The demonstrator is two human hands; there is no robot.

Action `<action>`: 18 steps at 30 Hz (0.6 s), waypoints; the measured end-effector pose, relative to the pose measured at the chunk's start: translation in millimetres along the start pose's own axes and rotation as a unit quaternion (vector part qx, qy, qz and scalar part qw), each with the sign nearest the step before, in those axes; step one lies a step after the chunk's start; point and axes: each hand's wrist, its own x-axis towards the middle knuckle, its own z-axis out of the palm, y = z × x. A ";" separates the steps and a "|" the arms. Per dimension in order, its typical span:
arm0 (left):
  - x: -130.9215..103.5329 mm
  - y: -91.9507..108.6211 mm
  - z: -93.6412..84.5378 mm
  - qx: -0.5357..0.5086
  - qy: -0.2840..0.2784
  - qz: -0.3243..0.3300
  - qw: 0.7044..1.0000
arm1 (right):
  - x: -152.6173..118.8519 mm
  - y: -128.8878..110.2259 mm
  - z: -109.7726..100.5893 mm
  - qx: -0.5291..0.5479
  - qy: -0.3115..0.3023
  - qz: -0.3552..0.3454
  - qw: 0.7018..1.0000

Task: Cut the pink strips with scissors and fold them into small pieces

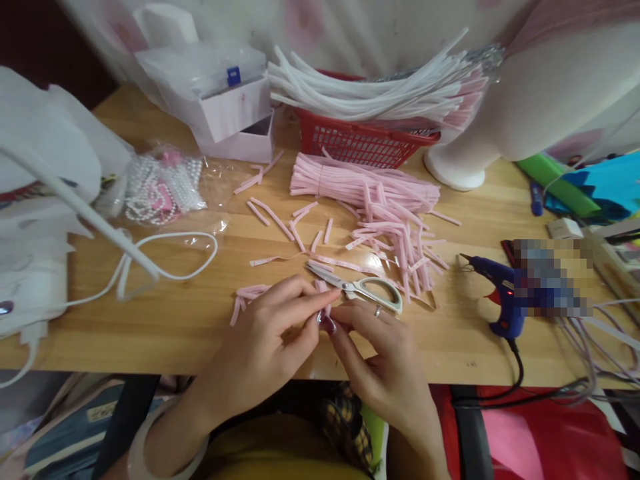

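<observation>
My left hand (273, 327) and my right hand (380, 353) meet near the front of the table, thumbs and fingertips pinched together. Between them is a short pink pipe cleaner piece (321, 287), mostly hidden by the fingers. Just beyond my right hand lie scissors (373, 291) with pale handles, their blades pointing left. A tape measure (345, 265) stretches behind the scissors. Several bent pink pipe cleaners (407, 250) are heaped beyond my right hand, and cut pieces (249, 293) lie beside my left hand.
A pink pipe cleaner bundle (345, 179) lies before a red basket (350, 140) filled with white stems. A blue glue gun (507, 290) with a red light stands right, its cord over the table edge. Bagged pearl beads (165, 187) and a white cable (200, 275) are left.
</observation>
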 end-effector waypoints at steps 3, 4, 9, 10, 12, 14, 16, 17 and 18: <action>0.4 1.8 0.2 0.004 -0.009 -0.007 1.000 | 0.1 1.1 -1.2 0.011 -0.022 0.000 1.000; 0.4 1.8 0.3 0.011 -0.009 -0.005 1.000 | 0.2 1.4 -1.3 0.011 -0.027 0.000 1.000; 0.6 1.6 2.1 0.057 -0.006 0.012 0.998 | 1.5 3.5 2.2 -0.004 -0.011 -0.004 1.000; 1.0 1.9 2.9 0.064 -0.005 0.014 0.998 | 1.7 3.8 3.4 -0.004 -0.003 -0.007 1.000; 2.2 2.8 4.6 0.080 0.000 0.018 0.997 | 1.9 4.2 5.7 -0.006 0.015 -0.017 1.000; 3.3 3.9 5.9 0.097 0.010 0.023 0.995 | 1.5 4.7 7.4 -0.016 0.030 -0.025 0.999; 3.7 4.5 6.3 0.107 0.015 0.020 0.994 | 0.8 5.1 8.3 -0.031 0.036 -0.028 0.998; 3.5 4.6 6.0 0.108 0.015 0.013 0.994 | 0.6 5.2 8.5 -0.036 0.036 -0.028 0.998; 2.9 4.4 5.4 0.106 0.014 0.004 0.994 | 0.6 5.3 8.7 -0.039 0.034 -0.028 0.998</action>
